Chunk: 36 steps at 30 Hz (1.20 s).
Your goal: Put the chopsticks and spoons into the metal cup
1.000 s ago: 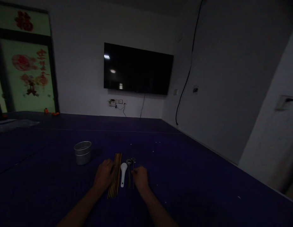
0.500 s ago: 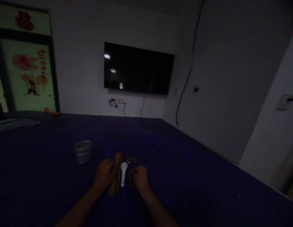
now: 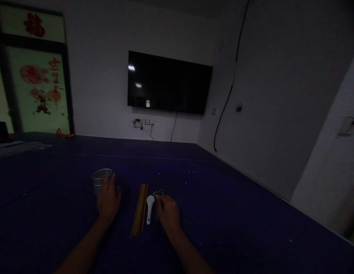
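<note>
Black television (image 3: pixel 169 83) on pale wall (image 3: pixel 99 76)

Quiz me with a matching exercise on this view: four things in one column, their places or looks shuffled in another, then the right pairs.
1. metal cup
2. chopsticks
3. soup spoon
4. television

A. white, just right of the chopsticks
B. mounted on the wall
C. partly hidden by the left hand
D. brown, lying side by side

Pairs: 1-C, 2-D, 3-A, 4-B

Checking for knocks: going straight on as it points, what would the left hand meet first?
Most likely the metal cup: the left hand overlaps its right side in view, though whether they touch is unclear.
</note>
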### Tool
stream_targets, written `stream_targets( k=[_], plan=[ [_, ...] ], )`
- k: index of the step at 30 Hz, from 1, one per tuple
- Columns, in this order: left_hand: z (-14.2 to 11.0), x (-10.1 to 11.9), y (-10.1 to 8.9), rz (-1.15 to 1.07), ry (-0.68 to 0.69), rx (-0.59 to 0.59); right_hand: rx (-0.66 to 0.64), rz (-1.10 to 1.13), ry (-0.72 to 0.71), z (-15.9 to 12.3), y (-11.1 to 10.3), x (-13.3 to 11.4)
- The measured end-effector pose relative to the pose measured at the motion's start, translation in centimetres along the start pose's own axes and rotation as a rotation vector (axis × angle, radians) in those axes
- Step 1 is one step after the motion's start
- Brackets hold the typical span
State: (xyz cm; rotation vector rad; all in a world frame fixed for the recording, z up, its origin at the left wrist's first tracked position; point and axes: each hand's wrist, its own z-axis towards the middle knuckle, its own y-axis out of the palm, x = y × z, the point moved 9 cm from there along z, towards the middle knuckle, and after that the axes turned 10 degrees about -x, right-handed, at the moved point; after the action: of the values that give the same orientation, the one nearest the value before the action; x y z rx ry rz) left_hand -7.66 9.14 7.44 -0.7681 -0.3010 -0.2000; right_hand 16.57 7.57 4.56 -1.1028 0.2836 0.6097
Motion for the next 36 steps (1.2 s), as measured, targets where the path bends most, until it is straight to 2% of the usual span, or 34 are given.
stream_targets(
  k=[5,12,15,18,23,27,30,33,36],
  plan=[
    [0.8,-2.8,0.3,0.006,-0.109,-0.069,0.003,-0.021,-0.093,-0.5,0.0,-1.6],
    [0.5,-2.7,-0.6,0.027,-0.139,-0.044,-0.007,-0.027,-0.079,-0.6,0.0,-1.5],
    [0.1,-1.0,-0.6,-0.013,-0.066,-0.029,0.026,0.027,-0.107,-0.5,0.1,-1.2],
    [-1.1,2.1,-0.2,-0.109,0.107,-0.013,0.089,0.064,-0.118,-0.4,-0.1,-0.8],
    [-5.4,7.7,2.2,-0.246,0.456,-0.128,0.224,0.069,-0.179,-0.7,-1.4,-1.0],
    [-8.4,10.1,3.1,-0.307,0.642,-0.178,0.288,0.225,-0.231,-1.0,-2.0,-0.9],
    [-8.2,10.6,2.3,-0.317,0.658,-0.149,0.344,0.333,-0.153,-0.5,-2.5,0.5],
    [-6.6,10.3,1.3,-0.281,0.591,-0.124,0.451,0.304,0.043,0.0,-3.5,3.4],
    [-4.7,9.1,1.8,-0.218,0.471,-0.211,0.469,0.260,0.183,0.4,-4.1,6.4]
  ],
)
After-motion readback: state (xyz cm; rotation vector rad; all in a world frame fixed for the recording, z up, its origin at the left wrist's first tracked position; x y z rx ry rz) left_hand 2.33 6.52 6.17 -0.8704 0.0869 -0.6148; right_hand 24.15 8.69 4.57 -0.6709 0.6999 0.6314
